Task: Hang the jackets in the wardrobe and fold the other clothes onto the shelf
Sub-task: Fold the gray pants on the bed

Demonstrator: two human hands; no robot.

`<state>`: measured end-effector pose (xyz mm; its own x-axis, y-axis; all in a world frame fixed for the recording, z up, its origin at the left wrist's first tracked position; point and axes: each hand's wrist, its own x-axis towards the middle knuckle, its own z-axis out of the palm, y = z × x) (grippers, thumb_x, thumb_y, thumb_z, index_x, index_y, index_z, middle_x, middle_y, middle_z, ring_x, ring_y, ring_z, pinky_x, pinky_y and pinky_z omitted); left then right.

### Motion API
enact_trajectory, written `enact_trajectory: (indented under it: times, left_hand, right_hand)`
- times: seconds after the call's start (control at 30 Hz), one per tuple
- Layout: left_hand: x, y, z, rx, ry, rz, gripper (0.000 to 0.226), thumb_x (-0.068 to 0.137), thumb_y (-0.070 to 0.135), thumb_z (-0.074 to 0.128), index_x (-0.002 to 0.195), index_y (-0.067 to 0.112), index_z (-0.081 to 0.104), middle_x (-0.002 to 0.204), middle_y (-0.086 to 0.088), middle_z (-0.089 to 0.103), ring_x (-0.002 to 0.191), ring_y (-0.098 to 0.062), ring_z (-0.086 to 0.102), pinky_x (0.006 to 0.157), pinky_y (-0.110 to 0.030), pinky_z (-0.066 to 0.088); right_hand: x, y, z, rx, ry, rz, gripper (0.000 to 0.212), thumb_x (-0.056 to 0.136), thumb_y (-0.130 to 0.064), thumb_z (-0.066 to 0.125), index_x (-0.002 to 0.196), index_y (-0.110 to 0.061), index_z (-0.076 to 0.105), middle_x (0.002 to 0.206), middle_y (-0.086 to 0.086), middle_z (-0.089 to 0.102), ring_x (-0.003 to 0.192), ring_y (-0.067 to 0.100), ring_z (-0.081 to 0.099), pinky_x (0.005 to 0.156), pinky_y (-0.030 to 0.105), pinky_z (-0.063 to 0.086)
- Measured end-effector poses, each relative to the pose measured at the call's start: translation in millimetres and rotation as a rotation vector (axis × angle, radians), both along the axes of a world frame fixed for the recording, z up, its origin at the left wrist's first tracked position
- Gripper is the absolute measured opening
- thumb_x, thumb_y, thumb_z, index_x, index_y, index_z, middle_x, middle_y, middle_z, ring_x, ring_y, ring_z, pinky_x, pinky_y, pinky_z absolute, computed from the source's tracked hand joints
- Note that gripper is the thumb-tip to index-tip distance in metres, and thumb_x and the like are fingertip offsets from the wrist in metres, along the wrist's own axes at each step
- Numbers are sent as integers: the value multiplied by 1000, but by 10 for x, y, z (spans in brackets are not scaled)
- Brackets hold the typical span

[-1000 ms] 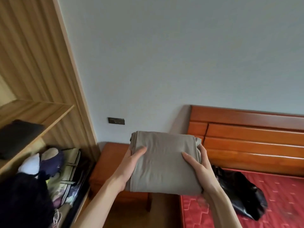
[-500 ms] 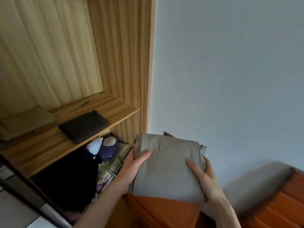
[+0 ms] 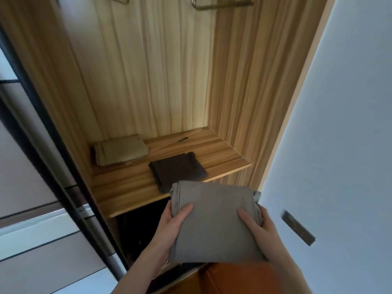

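A folded grey garment [image 3: 214, 221] is held flat between my left hand [image 3: 171, 225] on its left edge and my right hand [image 3: 259, 229] on its right edge, thumbs on top. It hovers just in front of and slightly below the wooden wardrobe shelf [image 3: 127, 187]. On that shelf lie a folded dark brown garment [image 3: 177, 169] near the front and a folded beige garment [image 3: 121, 152] at the back left. The grey garment's far edge overlaps the dark one in view.
Two hangers [image 3: 220, 4] show at the wardrobe's top. A dark sliding door frame [image 3: 53, 145] runs down the left. An orange-brown nightstand [image 3: 239, 279] is below my hands. The white wall on the right carries a metal switch plate [image 3: 298, 228].
My view has swung left from the bed toward the open wardrobe, and the grey garment held in both hands now sits in front of the shelf.
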<state>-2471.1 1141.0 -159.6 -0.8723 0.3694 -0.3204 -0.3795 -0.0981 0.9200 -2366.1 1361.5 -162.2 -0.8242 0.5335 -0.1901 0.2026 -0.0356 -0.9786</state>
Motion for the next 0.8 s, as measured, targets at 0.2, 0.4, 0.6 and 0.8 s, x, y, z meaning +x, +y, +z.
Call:
enact_trajectory:
  times: [0.2, 0.4, 0.6, 0.8]
  left_hand:
    - [-789, -183, -102, 0, -11, 92, 73, 79, 47, 86, 140, 31, 49, 122, -4, 73, 100, -25, 76, 81, -42, 61]
    - [-1378, -174, -141, 16, -15, 157, 68, 86, 34, 83, 144, 41, 47, 126, 0, 70, 108, -24, 71, 80, -39, 59]
    - [-2044, -39, -240, 41, 45, 293, 55, 85, 26, 84, 130, 46, 58, 125, 1, 73, 110, -23, 72, 96, -47, 59]
    - [-2510, 154, -435, 0, 108, 429, 50, 91, 31, 79, 136, 35, 57, 116, 8, 72, 101, -12, 71, 78, -26, 58]
  right_hand:
    - [-943, -61, 6, 106, 77, 54, 55, 86, -40, 80, 135, -34, 56, 123, -12, 67, 101, 1, 66, 70, 13, 54]
    - [-1755, 60, 98, 95, 97, 171, 35, 93, -31, 77, 120, -45, 58, 119, -19, 66, 95, -13, 66, 72, 8, 52]
    - [-2629, 250, 10, 118, 80, 278, 46, 97, -33, 71, 135, -43, 47, 121, -25, 60, 97, -15, 62, 73, 5, 50]
    - [-3468, 415, -221, 160, 57, 378, 59, 94, -46, 73, 144, -40, 44, 128, -16, 62, 112, 4, 62, 88, 21, 51]
